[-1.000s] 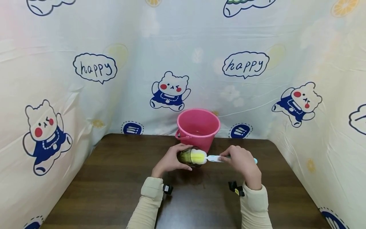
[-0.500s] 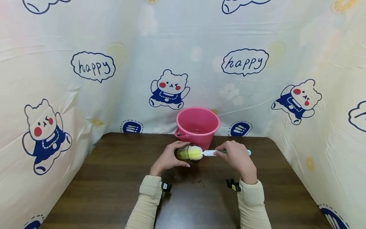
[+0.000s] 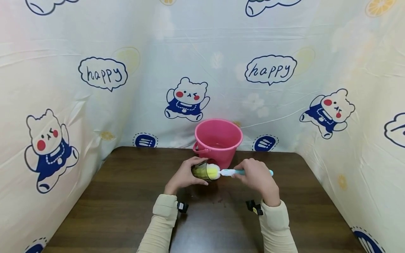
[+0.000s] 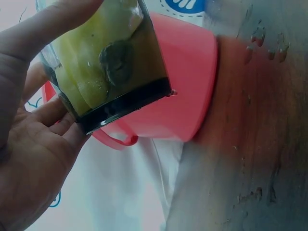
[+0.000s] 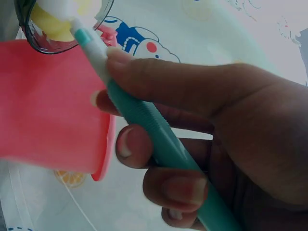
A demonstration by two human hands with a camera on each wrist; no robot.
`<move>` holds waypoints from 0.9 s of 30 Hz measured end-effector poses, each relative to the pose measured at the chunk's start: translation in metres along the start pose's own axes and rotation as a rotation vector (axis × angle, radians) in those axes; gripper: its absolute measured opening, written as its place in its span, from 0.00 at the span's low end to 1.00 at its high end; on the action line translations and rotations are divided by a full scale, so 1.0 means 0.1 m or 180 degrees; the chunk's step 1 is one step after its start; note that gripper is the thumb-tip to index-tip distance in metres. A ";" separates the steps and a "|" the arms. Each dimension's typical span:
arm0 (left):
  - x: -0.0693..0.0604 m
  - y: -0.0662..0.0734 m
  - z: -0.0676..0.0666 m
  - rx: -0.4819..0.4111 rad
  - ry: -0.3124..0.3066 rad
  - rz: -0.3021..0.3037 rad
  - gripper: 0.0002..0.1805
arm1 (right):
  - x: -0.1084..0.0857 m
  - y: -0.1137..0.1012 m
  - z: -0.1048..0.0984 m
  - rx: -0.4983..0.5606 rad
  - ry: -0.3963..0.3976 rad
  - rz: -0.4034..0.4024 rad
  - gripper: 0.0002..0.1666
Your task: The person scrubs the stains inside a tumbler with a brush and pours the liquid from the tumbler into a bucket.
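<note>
My left hand [image 3: 185,176] grips a dark see-through glass [image 4: 130,72], which lies tilted on its side with its mouth to the right. Inside the glass is the yellow and white sponge head [image 3: 213,172] of a cup brush. My right hand [image 3: 257,176] holds that brush by its teal and white handle [image 5: 149,122], thumb along one side and fingers curled round the other. In the right wrist view the sponge shows at the glass's mouth. Both hands are above the table, just in front of a pink bucket [image 3: 219,137].
The bucket stands at the back of the dark wooden table [image 3: 126,211], its handle hanging to the left. Water drops [image 4: 257,41] dot the table. A printed cloth [image 3: 221,45] hangs behind and at both sides.
My right hand and the brush have moved left, and the sponge head sits deeper in the glass. My left hand has shifted slightly left with the glass.
</note>
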State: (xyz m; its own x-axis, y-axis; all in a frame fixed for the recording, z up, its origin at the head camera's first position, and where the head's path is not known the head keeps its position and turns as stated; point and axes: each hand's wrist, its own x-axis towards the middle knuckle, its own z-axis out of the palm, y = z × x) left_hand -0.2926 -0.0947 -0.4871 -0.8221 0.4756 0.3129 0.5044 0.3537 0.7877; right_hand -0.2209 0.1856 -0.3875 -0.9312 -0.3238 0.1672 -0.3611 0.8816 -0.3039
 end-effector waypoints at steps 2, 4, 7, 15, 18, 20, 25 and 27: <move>0.00 0.00 -0.01 0.0023 -0.0013 -0.0004 0.48 | 0.01 0.01 -0.01 -0.0022 0.0064 -0.0017 0.11; 0.01 0.00 -0.01 0.0021 -0.0036 0.0010 0.48 | 0.01 0.03 -0.02 -0.0040 0.0094 -0.0013 0.12; 0.02 0.01 -0.01 0.0004 -0.0097 0.0047 0.47 | 0.02 0.08 -0.02 -0.0082 0.0113 0.0039 0.13; 0.02 0.01 0.00 0.0026 -0.0165 0.0019 0.47 | 0.03 0.10 0.02 0.0120 -0.0268 0.0338 0.10; 0.01 0.01 -0.01 -0.0008 -0.0139 0.0052 0.47 | 0.01 0.05 0.00 0.0226 -0.0348 0.0313 0.08; 0.01 0.02 -0.01 -0.0032 -0.0120 0.0069 0.47 | -0.01 0.02 -0.02 0.0238 -0.0313 0.0264 0.08; 0.01 0.03 0.00 -0.0052 -0.0140 0.0112 0.47 | -0.03 0.04 -0.07 0.0133 -0.0125 0.0225 0.08; 0.01 0.03 0.00 -0.0046 -0.0152 0.0119 0.47 | -0.03 0.07 -0.07 0.0092 -0.0102 0.0262 0.09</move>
State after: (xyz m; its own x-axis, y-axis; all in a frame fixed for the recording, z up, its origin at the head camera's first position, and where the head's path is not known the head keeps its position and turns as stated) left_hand -0.2921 -0.0930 -0.4849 -0.7890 0.5264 0.3167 0.5303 0.3234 0.7837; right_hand -0.2205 0.1950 -0.3840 -0.9587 -0.2618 0.1107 -0.2841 0.8956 -0.3423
